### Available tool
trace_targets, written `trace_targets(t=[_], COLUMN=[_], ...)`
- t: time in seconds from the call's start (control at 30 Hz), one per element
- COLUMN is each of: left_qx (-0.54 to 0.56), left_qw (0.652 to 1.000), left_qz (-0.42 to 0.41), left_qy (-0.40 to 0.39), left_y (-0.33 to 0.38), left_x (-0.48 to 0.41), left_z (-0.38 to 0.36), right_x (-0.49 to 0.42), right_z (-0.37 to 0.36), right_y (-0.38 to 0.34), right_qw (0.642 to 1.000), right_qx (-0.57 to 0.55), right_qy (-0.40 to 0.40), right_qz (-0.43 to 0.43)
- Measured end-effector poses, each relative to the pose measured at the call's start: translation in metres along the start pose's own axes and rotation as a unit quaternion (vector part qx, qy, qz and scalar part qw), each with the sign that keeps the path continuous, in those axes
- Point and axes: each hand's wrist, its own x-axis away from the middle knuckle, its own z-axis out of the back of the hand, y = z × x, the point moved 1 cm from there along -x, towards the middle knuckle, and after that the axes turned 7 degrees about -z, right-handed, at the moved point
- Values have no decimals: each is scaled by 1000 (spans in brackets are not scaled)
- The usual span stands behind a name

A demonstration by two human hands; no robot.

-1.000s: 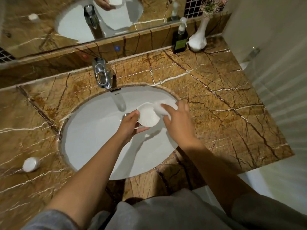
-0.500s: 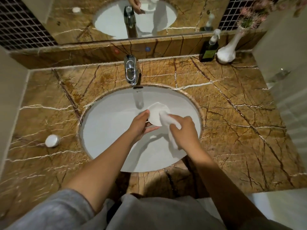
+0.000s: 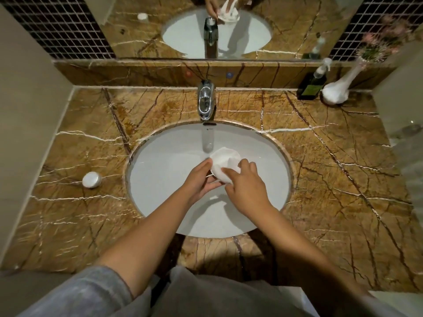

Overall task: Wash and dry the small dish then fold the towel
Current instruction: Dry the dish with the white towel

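- Over the middle of the white basin (image 3: 160,179): fingers (image 3: 248,167) of the right hand (image 3: 248,188) pressed together on a wad of white towel (image 3: 234,164), pushing it into the small dish (image 3: 220,162).
- Left hand (image 3: 201,180) cups the dish from the left and beneath, fingers curled against its underside, thumb along the rim; dish tilted, held clear of the basin floor.
- Dish sits just below the chrome faucet (image 3: 206,101) spout.
- Both forearms bare, grey sleeves at frame bottom.
- Brown veined marble tabletop (image 3: 332,179) surrounds the basin.
- Small white round lid or jar (image 3: 92,180) left of basin, well apart.
- Dark pump bottle (image 3: 312,84) and white vase (image 3: 337,90) with pink flowers at far right corner, just beside each other.
- Mirror (image 3: 183,30) behind reflects hands and towel.
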Motion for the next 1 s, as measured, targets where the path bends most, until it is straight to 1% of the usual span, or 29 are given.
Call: trace_targets(t=[0.03,0.1,0.2,0.27,0.3,0.4,0.47,0.57,0.63,0.67,0.7,0.73,0.8,0.83,0.87,0.9,0.93,1.0], left_qx=[-2,-17,-7,-3,-2,8,11,27,31,27,22,15,3,-8,-23,-37,-42,-30], left_qw=[1000,1000,1000,1000,1000,1000,1000,998,996,994,993,992,991,992,993,994,995,998], left_qz=[-1,-6,-17,-18,-17,-18,-27,-43,-54,-61,-68,-74,-75,-72,-68,-64,-57,-41], left_qy=[3,3,20,14,7,-5,4,47,71,82,93,101,108,106,97,83,68,47], left_y=[0,0,4,6,5,3,1,-4,-4,-4,-2,1,6,6,6,5,4,4], left_x=[0,-1,-3,-3,-3,-2,-3,-3,-4,-4,-5,-5,-6,-6,-5,-4,-4,-3], left_z=[3,5,8,7,5,-4,-8,-12,-13,-12,-11,-10,-7,-6,-6,-8,-11,-17], right_x=[2,7,7,3,0,-6,-5,3,6,6,6,3,-5,-12,-19,-26,-33,-42], right_z=[1,6,19,25,26,20,11,0,-5,-4,-3,-1,7,12,17,22,25,25], right_y=[1,4,13,17,18,15,13,10,9,10,11,14,22,27,32,37,41,44], right_qw=[1000,999,997,992,990,994,996,997,991,980,960,933,872,848,834,831,830,816], right_qx=[29,46,-11,-42,-46,-3,16,-31,-116,-186,-265,-338,-444,-473,-483,-481,-479,-499], right_qy=[-5,2,61,109,121,101,81,57,34,18,9,16,75,105,122,122,104,38], right_qz=[7,-3,-46,-57,-56,-45,-43,-45,-50,-66,-93,-125,-191,-217,-236,-252,-267,-290])
